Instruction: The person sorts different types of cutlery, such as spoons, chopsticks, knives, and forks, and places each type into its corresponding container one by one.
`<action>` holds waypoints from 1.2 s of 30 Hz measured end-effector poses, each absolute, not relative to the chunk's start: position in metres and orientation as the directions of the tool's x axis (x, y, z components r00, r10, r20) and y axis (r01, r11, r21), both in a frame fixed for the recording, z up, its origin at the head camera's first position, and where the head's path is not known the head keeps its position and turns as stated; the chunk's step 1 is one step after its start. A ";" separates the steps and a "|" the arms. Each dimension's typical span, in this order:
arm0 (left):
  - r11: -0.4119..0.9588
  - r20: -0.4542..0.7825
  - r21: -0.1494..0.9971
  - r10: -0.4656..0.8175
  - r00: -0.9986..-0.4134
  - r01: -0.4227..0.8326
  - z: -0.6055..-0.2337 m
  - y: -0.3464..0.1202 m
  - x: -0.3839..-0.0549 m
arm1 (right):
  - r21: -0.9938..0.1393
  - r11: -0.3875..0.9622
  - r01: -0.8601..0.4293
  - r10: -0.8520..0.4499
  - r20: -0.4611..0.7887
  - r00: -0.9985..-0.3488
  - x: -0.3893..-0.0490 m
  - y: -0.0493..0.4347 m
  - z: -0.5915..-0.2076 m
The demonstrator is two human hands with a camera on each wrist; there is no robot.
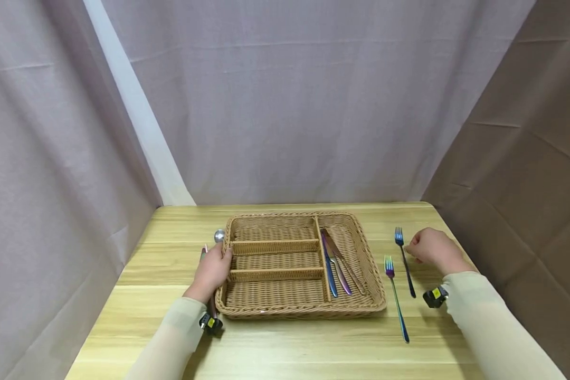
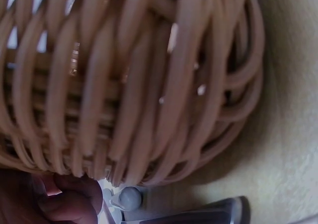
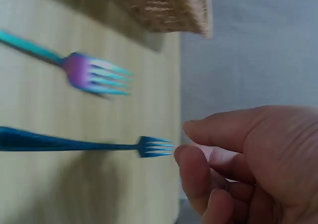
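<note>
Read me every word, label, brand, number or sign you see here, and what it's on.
No text can be read.
Yellow patch on the left wrist's black camera: too small to read.
Second yellow patch on the right wrist's camera: too small to read.
Basket, forks, knives: no lettering visible.
</note>
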State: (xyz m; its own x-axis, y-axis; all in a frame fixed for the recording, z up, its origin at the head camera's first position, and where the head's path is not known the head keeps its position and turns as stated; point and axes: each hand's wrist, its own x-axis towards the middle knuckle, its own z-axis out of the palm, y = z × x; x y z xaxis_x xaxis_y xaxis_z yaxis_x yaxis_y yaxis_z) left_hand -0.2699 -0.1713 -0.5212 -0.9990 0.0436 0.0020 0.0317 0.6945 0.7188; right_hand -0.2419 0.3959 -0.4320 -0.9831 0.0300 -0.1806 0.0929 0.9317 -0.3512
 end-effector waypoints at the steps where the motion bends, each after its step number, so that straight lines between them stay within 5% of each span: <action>1: 0.696 0.003 0.718 0.040 -0.999 0.030 -0.521 -0.172 -0.270 | -0.353 0.930 0.103 0.034 -0.198 -0.980 -0.241 0.397 -0.436; 36: 0.681 0.004 0.731 0.045 -0.999 0.034 -0.523 -0.172 -0.272 | -0.283 0.934 0.217 0.135 -0.282 -0.950 -0.246 0.405 -0.483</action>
State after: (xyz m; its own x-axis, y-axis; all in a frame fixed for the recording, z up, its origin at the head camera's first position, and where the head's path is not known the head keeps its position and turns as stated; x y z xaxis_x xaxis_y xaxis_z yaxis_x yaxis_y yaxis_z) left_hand -0.2718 -0.1715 -0.5233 -0.9990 0.0453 0.0042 0.0340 0.6813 0.7312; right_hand -0.2458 0.4053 -0.4828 -0.9499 0.1350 -0.2820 0.2168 0.9343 -0.2831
